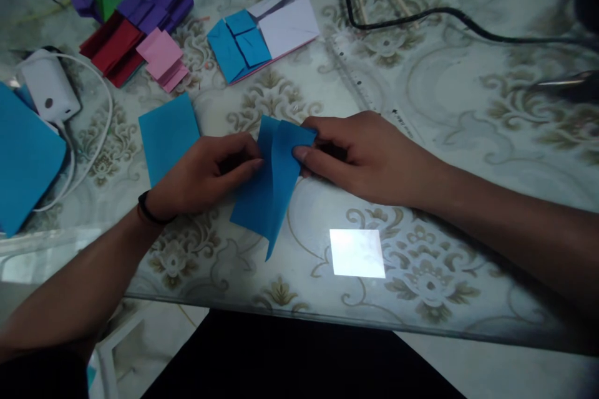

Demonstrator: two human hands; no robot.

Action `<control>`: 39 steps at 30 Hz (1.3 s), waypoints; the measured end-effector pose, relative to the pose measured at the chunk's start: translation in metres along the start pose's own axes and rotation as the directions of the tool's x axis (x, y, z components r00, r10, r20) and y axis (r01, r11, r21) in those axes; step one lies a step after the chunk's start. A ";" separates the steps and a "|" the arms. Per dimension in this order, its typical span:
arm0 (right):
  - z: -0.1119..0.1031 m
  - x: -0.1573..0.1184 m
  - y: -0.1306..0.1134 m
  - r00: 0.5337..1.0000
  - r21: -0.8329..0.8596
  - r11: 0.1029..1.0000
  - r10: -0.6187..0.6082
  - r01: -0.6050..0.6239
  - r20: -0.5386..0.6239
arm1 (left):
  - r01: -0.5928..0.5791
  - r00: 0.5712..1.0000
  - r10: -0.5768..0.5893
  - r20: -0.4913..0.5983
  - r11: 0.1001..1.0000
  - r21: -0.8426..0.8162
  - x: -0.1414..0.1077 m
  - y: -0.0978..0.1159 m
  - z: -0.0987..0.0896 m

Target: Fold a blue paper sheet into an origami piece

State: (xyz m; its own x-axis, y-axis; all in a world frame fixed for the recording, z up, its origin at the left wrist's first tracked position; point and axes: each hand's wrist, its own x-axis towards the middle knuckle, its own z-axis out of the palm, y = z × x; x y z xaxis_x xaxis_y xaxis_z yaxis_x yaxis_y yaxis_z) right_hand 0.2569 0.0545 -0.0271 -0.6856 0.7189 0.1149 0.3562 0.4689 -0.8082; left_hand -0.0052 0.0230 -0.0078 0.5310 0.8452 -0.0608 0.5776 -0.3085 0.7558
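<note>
A blue sheet of paper with a lengthwise crease is held up between both hands, near the front middle of the table. My left hand, with a black band at the wrist, pinches its left side between thumb and fingers. On the upper right edge, my right hand grips the paper with the thumb on top and fingers partly hidden behind. Another blue piece of paper lies flat just beyond my left hand, which covers its lower corner.
Folded purple, red and pink paper lie at the back left. Behind the hands are a blue-and-white folded piece, a clear ruler and a black cord. A white device sits left.
</note>
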 end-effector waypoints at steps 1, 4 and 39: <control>0.000 0.000 0.000 1.000 -0.003 1.000 -0.002 0.002 0.000 | -0.002 1.000 0.002 0.003 1.000 0.003 0.000 0.000 0.000; 0.000 0.000 0.000 1.000 -0.020 1.000 0.002 -0.002 0.002 | 0.002 1.000 -0.002 0.002 1.000 0.002 0.000 0.000 0.000; 0.002 0.000 0.002 1.000 0.026 0.999 0.021 -0.021 -0.010 | -0.002 1.000 0.002 -0.006 1.000 0.007 0.000 0.000 0.000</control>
State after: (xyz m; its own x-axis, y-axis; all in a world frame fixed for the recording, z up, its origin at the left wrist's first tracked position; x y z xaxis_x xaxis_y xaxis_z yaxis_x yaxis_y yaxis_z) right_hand 0.2566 0.0542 -0.0300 -0.6711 0.7341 0.1035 0.3540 0.4400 -0.8253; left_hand -0.0053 0.0230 -0.0076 0.5282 0.8473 -0.0551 0.5812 -0.3134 0.7510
